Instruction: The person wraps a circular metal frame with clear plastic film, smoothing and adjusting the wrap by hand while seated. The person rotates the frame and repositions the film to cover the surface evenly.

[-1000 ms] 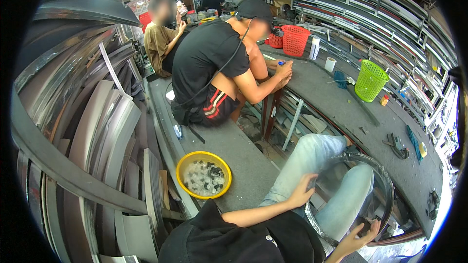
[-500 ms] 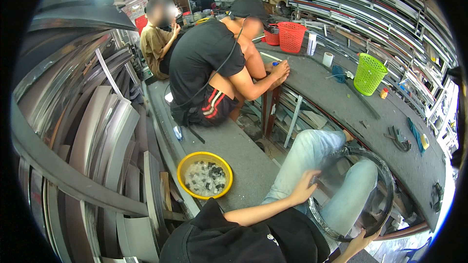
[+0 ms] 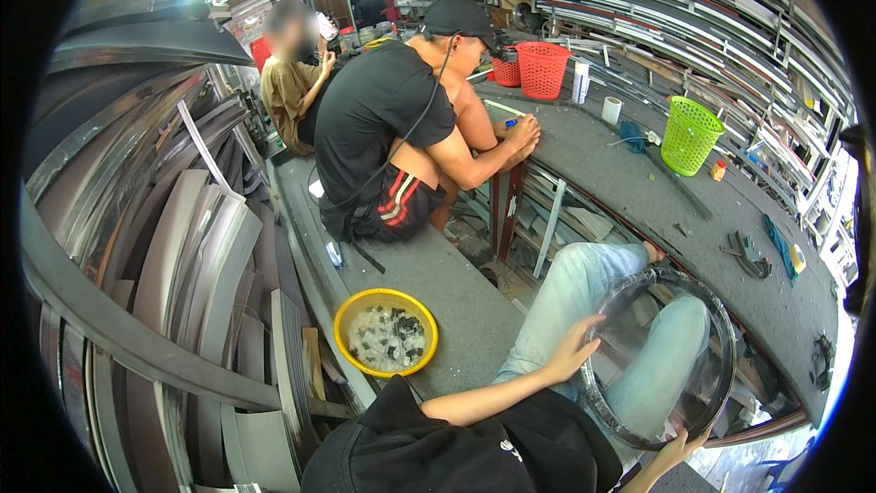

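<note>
A round black-rimmed frame [image 3: 725, 374] with a see-through film or mesh across it rests tilted over my jeans-clad legs [image 3: 570, 292]. At its near edge, my right hand [image 3: 677, 450] is closed round the rim. My left hand [image 3: 573, 353] lies against or just beside the left side of the rim, its fingers stretched out and apart. I see nothing held in it. The film inside the rim is clear enough for my knee to show through.
A yellow basin [image 3: 386, 332] of small black and clear pieces stands on the bench left. A co-worker in black [image 3: 392, 119] crouches ahead, holding a blue item. Green [image 3: 692, 135] and red [image 3: 544, 70] baskets, paper roll [image 3: 611, 110] and clamp-like tool [image 3: 748, 257] lie on the table.
The left hand's fingers have spread, and the small dark thing by its fingertips no longer shows. The round frame has shifted slightly; the right hand keeps its hold on the rim.
</note>
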`<state>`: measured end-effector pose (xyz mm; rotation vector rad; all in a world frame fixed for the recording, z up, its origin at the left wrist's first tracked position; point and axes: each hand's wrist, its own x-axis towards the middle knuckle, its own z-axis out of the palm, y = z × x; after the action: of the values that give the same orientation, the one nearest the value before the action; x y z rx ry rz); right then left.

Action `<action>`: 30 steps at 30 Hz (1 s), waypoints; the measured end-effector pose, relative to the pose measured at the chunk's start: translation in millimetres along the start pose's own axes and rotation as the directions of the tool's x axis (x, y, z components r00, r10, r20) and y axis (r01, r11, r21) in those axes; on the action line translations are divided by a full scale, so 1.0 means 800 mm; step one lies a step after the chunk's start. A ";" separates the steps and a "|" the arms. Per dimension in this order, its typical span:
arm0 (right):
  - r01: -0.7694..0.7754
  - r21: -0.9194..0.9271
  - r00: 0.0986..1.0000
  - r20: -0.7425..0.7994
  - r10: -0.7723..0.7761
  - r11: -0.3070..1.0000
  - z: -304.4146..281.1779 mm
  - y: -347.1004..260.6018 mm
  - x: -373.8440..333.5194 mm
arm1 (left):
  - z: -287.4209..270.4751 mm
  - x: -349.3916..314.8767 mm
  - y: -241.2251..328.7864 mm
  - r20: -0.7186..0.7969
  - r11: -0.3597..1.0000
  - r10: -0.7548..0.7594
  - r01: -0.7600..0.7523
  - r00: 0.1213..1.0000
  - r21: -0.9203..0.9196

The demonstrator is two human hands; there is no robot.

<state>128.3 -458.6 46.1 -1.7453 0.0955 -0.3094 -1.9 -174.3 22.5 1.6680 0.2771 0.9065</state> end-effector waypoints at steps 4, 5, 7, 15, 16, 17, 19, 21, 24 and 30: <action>0.015 0.017 1.000 -0.011 -0.014 1.000 0.001 0.010 0.001 | 0.001 0.000 -0.005 0.017 0.999 0.008 -0.007 1.000 -0.033; 0.009 0.026 1.000 -0.004 -0.009 1.000 0.000 0.013 0.003 | 0.001 0.001 -0.006 0.025 0.998 -0.010 0.011 1.000 -0.056; 0.026 0.060 1.000 0.004 -0.026 0.998 0.000 0.018 0.005 | 0.001 0.001 -0.007 0.031 0.997 -0.006 0.008 1.000 -0.073; 0.170 0.213 0.984 0.022 -0.178 0.962 -0.005 -0.021 -0.019 | -0.011 -0.007 -0.008 0.112 0.626 -0.297 0.282 0.948 -0.727; 0.214 0.221 0.976 -0.005 -0.218 0.951 -0.003 -0.029 -0.024 | -0.013 -0.008 -0.009 0.114 0.630 -0.305 0.291 0.945 -0.720; 0.289 0.221 0.956 -0.020 -0.292 0.932 -0.002 -0.036 -0.030 | -0.018 -0.011 -0.011 0.092 0.640 -0.287 0.263 0.953 -0.722; 0.372 0.248 0.925 -0.020 -0.379 0.895 0.005 -0.049 -0.034 | -0.023 -0.012 -0.016 0.154 0.576 -0.255 0.278 0.955 -0.769; 0.423 0.311 0.893 0.013 -0.449 0.851 0.014 -0.060 -0.030 | -0.023 -0.008 -0.022 0.182 0.565 -0.286 0.318 0.941 -0.761; -0.064 0.362 0.980 0.201 -0.011 0.930 0.027 -0.077 -0.015 | -0.017 0.002 -0.029 0.166 0.584 -0.486 0.461 0.858 -0.668; 0.125 0.525 0.983 0.052 -0.179 0.842 0.033 -0.081 -0.037 | -0.016 0.003 -0.026 0.126 0.533 -0.446 0.376 0.886 -0.758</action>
<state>99.8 -414.0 100.5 -1.2222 -0.1891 -0.3277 -3.6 -156.9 4.9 0.6987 0.2724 0.5877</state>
